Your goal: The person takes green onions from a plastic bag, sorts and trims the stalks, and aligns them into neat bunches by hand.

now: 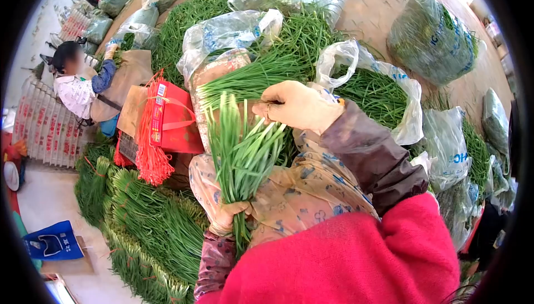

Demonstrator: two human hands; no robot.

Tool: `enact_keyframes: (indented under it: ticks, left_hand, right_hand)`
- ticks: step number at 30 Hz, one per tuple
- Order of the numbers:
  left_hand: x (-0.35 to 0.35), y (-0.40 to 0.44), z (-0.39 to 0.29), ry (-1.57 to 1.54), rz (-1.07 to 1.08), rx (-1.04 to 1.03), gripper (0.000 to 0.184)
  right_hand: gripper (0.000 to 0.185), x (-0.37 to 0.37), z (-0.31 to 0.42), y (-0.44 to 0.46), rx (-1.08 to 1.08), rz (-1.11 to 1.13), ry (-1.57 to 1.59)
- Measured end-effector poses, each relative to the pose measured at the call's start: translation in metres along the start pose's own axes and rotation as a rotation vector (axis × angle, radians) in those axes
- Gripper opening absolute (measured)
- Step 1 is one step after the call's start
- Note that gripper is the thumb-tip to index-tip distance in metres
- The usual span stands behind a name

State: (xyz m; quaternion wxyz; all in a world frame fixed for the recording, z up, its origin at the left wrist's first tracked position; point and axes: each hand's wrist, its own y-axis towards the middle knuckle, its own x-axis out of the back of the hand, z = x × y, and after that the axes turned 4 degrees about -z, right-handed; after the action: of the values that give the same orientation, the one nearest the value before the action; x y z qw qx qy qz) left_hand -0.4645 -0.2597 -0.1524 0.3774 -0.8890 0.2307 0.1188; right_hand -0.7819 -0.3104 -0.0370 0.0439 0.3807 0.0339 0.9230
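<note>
One camera, high on the wearer's head, and it's pointing forward and steeply down: over the red sweater (345,254), into the lap (317,187)! Left hand (229,218), right hand (303,104) and greens (245,165) sit close beneath, mid-view. Wide, round, curving at the edges, it reaches across the floor (367,3) to another person (78,91), farther off, far left.

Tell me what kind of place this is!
Probably a vegetable packing room: there are loose heaps of long green leaves, bundles with red ties and plastic bags stuffed with greens.
</note>
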Motion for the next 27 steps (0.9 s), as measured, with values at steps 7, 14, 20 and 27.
enact_keyframes:
  ticks: [7, 14, 20, 27]
  left_hand:
    - [-0.014, -0.005, -0.006, 0.051, -0.058, -0.035, 0.039]
    - [0.001, -0.001, 0.003, -0.192, 0.305, -0.049, 0.051]
    - [0.018, 0.001, 0.014, -0.277, 0.314, -0.05, 0.073]
    - [-0.002, -0.007, -0.003, -0.287, 0.236, -0.134, 0.079]
  right_hand:
    - [0.038, -0.002, 0.017, 0.019, -0.375, 0.193, 0.367]
    - [0.029, -0.013, 0.007, 0.038, 0.037, -0.092, -0.344]
    - [0.025, 0.055, -0.045, 0.064, -0.175, -0.796, 0.4]
    - [0.045, 0.017, -0.048, 0.018, -0.273, 0.015, 0.109]
